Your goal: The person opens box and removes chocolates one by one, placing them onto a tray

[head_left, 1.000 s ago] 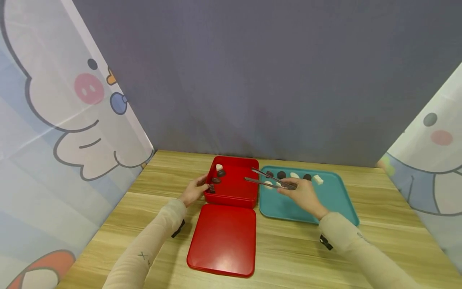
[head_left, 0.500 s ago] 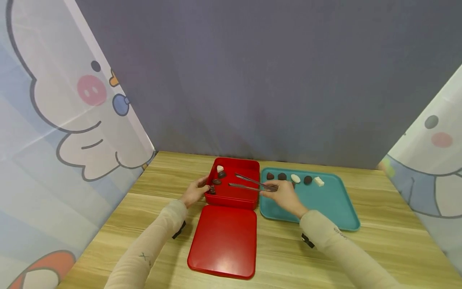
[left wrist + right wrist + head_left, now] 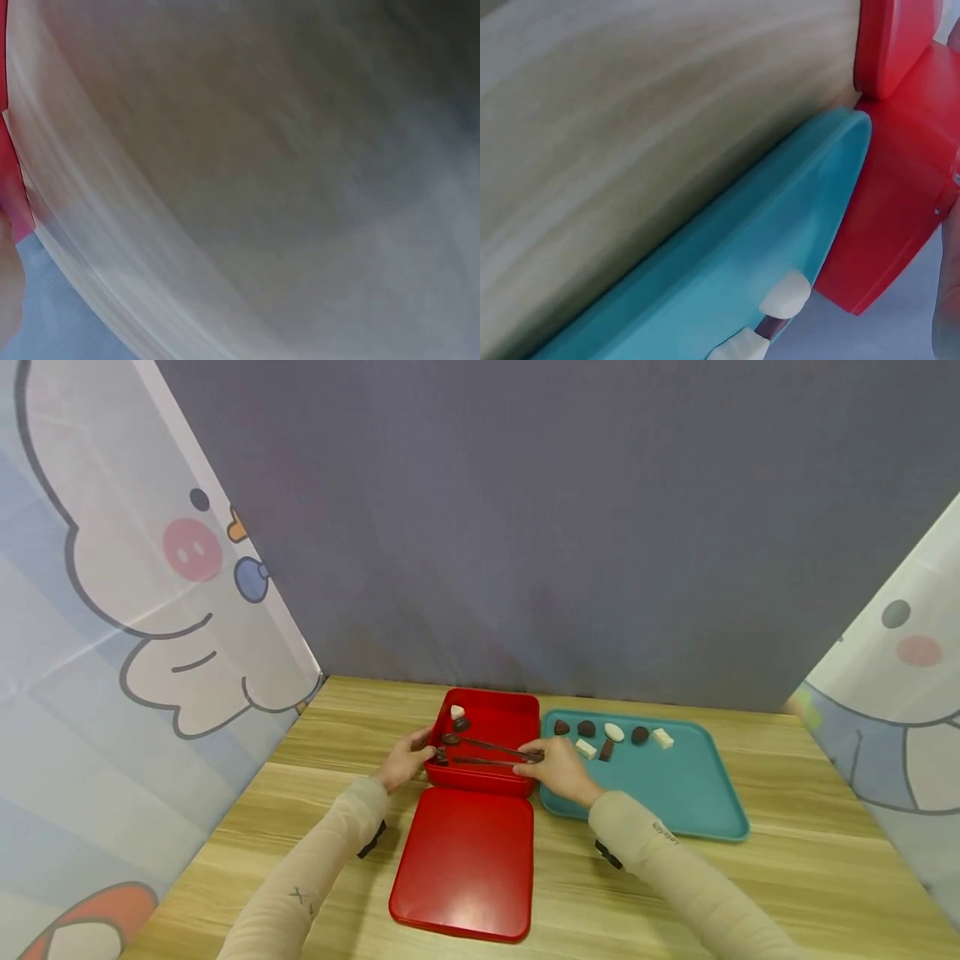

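Note:
My left hand (image 3: 405, 763) grips the left wall of a red box (image 3: 495, 781), thumb near its front-left corner. Inside, along that wall, lie a white chocolate (image 3: 457, 712) and several dark chocolates (image 3: 461, 724). My right hand (image 3: 562, 768) holds metal tongs (image 3: 487, 762) low across the box. Their arms are spread, and the tips reach the dark pieces at the left; whether they touch is unclear. No piece shows between them. On the teal tray (image 3: 675, 785) sit white chocolates (image 3: 614, 732) and dark ones (image 3: 640, 735). The hand may hide part of the tray's left side.
A red lid (image 3: 463, 864) lies flat in front of the box on the wooden table (image 3: 615, 893). The tray stands close against the box's right side, as the right wrist view shows with the tray rim (image 3: 832, 135). A grey curtain (image 3: 525, 527) hangs behind.
My right hand has carried the tongs left and down, from over the tray into the box. The left hand has stayed on the box wall.

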The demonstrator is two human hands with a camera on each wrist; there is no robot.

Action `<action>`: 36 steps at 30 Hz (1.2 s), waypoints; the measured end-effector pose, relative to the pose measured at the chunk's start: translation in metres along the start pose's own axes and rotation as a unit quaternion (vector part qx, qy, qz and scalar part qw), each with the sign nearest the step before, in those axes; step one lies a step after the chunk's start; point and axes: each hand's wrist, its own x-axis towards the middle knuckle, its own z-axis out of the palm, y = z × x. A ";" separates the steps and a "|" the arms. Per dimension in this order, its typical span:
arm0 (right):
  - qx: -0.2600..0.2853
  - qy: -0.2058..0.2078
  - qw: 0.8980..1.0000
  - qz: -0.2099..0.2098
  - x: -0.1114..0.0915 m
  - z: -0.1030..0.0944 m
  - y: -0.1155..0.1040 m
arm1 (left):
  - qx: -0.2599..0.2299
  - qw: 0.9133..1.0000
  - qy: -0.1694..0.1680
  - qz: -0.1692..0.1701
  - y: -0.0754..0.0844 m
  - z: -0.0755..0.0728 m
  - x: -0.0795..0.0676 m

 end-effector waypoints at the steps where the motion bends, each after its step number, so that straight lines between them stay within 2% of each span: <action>1: -0.002 0.002 1.000 -0.004 0.001 0.002 0.000 | 0.002 1.000 -0.001 0.001 0.000 0.000 0.000; 7: -0.006 0.008 1.000 -0.011 0.007 0.008 -0.003 | 0.006 1.000 -0.008 0.004 0.001 -0.003 -0.003; 12: -0.019 -0.005 1.000 -0.010 0.009 0.015 -0.007 | 0.010 1.000 -0.015 -0.002 0.000 -0.003 -0.003; 18: -0.023 -0.010 0.999 -0.022 0.013 0.022 -0.010 | 0.017 1.000 -0.003 -0.001 0.000 -0.002 -0.001; 28: -0.037 -0.028 0.998 -0.039 0.020 0.026 -0.011 | 0.013 1.000 -0.008 0.006 0.003 -0.001 -0.001; 36: -0.045 -0.023 0.998 -0.038 0.024 0.032 -0.011 | 0.005 1.000 -0.009 -0.001 0.001 -0.001 0.000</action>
